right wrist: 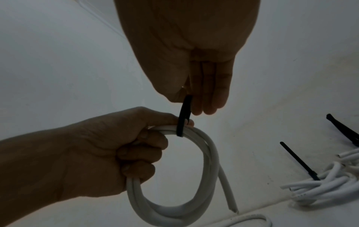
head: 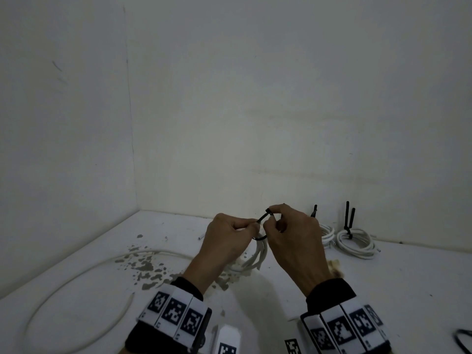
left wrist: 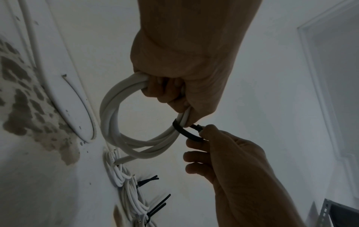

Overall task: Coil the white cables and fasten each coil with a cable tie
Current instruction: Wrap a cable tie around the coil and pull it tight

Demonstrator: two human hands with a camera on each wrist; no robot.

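My wrists carry black bands [head: 176,315] with white printed marker tiles, nearest to me, and just beyond them both my hands are raised above the white counter [head: 383,290]. My left hand [head: 224,241] has its grip closed around a coil of white cable [left wrist: 116,122], the fingers curled through the loops so the coil hangs below my fist, with one cut end [right wrist: 232,207] trailing loose. A black cable tie [left wrist: 186,132] is looped around the strands right beside my left fingertips. My right hand [head: 293,238] pinches that tie between thumb and forefinger at its head end, the other fingers lying loosely alongside; the loop is still slack and stands away from the cable. On the counter to my left a long uncoiled white cable [head: 76,277] lies in a wide curve across a patch of grey-brown flaked spots [head: 145,267]. Farther back on my right, near the wall [head: 281,123], two finished coils [head: 355,244] lie just beside each other, each bound with a black tie whose tail sticks upward [head: 347,215]. At the far right edge of the head view something thin and black [head: 463,341] lies on the counter; I cannot tell what it is.
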